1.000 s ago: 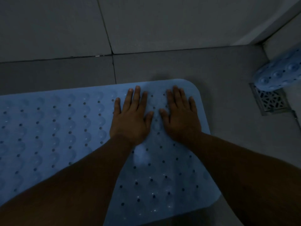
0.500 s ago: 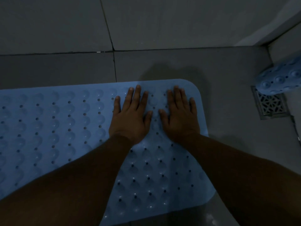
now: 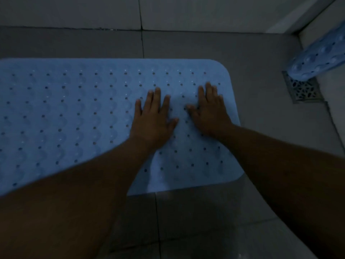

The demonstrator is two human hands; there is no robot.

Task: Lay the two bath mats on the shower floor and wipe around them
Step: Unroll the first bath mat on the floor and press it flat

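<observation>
blue bath mat [image 3: 74,113] is spread flat on the tiled shower floor [image 3: 252,58] | its right end is pressed by left hand [image 3: 154,118] and right hand [image 3: 210,111], fingers straight, nothing grasped | second mat [image 3: 317,58] is seen rolled over the floor drain [image 3: 302,88] at the right

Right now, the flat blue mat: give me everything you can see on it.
The flat bath mat is pale blue, rubbery-looking, with rounded corners, rows of small holes and a scalloped texture. It lies spread flat on the grey tiled shower floor, its left end running out of frame. The left hand and right hand press on its right end with straight fingers. It lies apart from the drain.
</observation>
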